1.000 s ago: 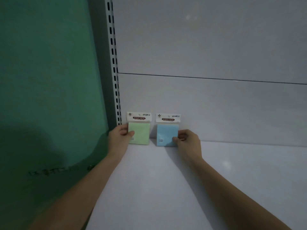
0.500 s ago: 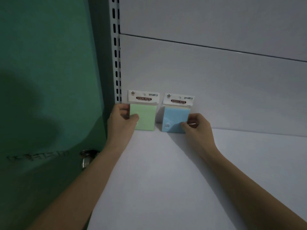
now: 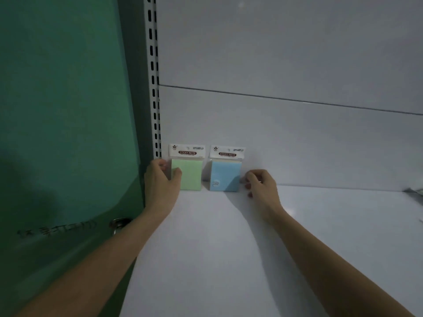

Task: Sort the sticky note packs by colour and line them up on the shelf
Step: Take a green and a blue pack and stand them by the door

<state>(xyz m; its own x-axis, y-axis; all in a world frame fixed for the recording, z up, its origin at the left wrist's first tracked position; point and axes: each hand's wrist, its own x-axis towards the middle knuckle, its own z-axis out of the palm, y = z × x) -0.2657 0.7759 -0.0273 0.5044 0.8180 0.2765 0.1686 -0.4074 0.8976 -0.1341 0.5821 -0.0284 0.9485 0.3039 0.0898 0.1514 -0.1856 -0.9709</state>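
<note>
Left thumb laid across the front of the green sticky note pack, remaining fingers curled round its left edge, so the left hand grasping that pack. Right fingertips curled in, just beside the right edge of the blue sticky note pack; touching it or a hair apart, cannot tell, and nothing seen pinched between them. Right hand knuckles-up, low over the white shelf. Both packs upright on the shelf at its far left end, leaning against or standing close to the white back panel, green on the left, blue on the right, a narrow gap between them. Each topped by a white header card printed "STICKY NOTE". Green pack just beside the slotted white upright at the shelf's left corner. Both bare forearms reaching in from the bottom of the view, left one along the shelf's left edge. Further left, a green door with a metal knob and faint scrawled writing low down. At the far right edge of the shelf, a dim sliver of some object, too cut off to identify.
</note>
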